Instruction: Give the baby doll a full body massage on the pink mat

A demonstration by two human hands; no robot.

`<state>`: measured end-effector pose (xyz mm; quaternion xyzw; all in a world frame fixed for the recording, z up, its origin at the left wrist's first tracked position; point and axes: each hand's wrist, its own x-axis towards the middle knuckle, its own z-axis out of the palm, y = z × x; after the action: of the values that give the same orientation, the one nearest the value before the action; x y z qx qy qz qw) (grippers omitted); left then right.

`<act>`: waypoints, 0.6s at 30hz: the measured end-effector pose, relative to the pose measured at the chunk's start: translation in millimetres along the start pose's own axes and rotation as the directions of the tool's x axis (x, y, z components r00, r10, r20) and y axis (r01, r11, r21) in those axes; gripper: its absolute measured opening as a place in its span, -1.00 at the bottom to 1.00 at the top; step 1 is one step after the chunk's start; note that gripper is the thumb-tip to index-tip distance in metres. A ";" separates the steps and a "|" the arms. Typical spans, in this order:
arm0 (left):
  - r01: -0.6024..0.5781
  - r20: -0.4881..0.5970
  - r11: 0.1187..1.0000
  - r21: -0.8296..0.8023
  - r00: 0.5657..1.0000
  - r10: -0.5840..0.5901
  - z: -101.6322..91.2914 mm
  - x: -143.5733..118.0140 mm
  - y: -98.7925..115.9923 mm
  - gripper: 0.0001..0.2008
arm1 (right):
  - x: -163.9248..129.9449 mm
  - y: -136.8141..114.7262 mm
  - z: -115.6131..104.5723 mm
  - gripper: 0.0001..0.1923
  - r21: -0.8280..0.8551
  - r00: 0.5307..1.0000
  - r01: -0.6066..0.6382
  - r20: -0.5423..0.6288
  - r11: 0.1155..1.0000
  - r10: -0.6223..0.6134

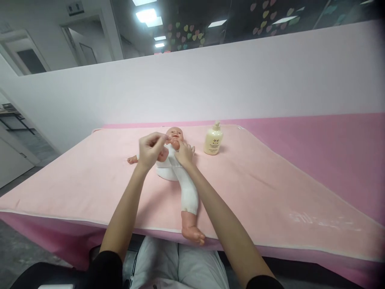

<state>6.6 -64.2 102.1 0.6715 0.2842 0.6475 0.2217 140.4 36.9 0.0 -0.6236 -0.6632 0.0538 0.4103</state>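
Note:
A baby doll [188,192] in white clothes lies on its back on a pink blanket [255,180], head away from me, one bare foot reaching the near edge. My left hand [150,149] hovers over the doll's chest and chin with fingertips pinched together; whether it grips cloth I cannot tell. My right hand [184,153] rests flat on the doll's chest and shoulder, just below the face. A cream lotion bottle [213,139] with a pump top stands upright to the right of the doll's head.
The blanket covers a table with a darker pink cloth [331,132] beneath it. A pale partition wall [240,80] rises right behind the table. My lap in light trousers [177,265] is under the near edge. Floor lies at the left.

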 end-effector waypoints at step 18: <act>-0.216 -0.608 0.965 -0.148 0.790 0.083 10.4 -105.0 3.6 -0.81 | -18.0 45.4 -12.8 -0.37 0.814 0.527 -0.275 -0.318 0.512 0.789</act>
<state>17.3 -136.4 25.8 0.4270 0.2155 0.8673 0.1381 181.8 25.4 -26.6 -0.5873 -0.1537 0.2010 0.7688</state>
